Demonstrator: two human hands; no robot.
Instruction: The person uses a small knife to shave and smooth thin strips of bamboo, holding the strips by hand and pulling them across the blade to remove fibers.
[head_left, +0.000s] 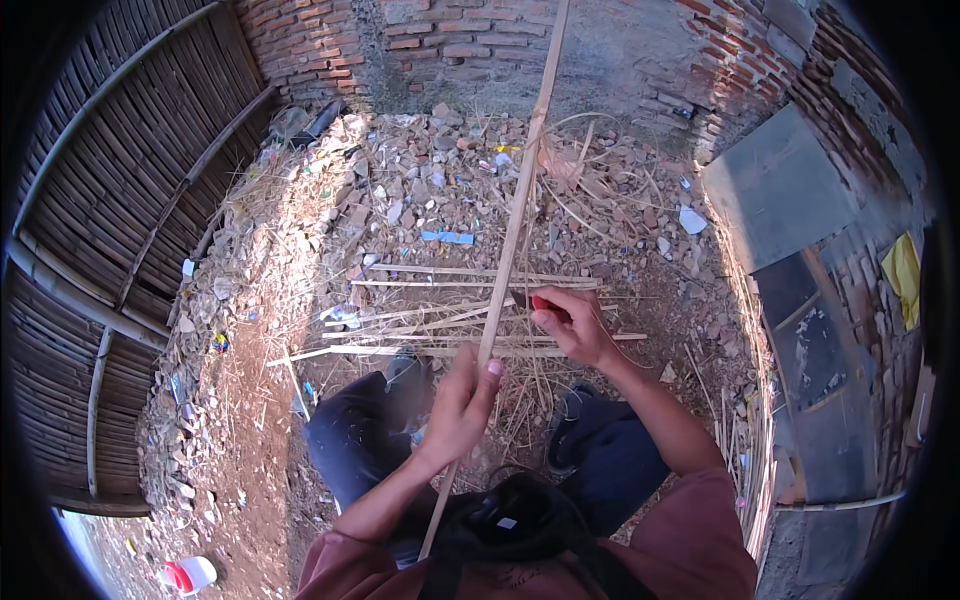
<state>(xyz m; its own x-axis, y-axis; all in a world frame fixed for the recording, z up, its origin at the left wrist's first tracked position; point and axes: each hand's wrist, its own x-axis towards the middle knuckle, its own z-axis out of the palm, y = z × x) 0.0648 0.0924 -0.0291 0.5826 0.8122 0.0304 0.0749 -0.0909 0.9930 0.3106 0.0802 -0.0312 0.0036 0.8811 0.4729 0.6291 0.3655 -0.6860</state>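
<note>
A long bamboo strip (520, 200) slants up from my lap, past my knees and toward the brick wall. My left hand (457, 408) is closed around its lower part, thumb lying along the strip. In my right hand (580, 328) I grip a knife (541, 303) by its red handle. Its dark blade is at the right edge of the strip, just above my left hand; whether it cuts in cannot be told. Beyond and below my hands, several split bamboo strips (400, 350) lie crosswise on the ground, with thin shavings (520, 400) between my feet.
Rubble and litter (430, 190) cover the ground up to the brick wall (450, 45). A bamboo-slat panel (110, 170) stands at left. Grey sheets (780, 190) and a yellow cloth (902, 280) are at right. A red-and-white container (190, 575) sits at lower left.
</note>
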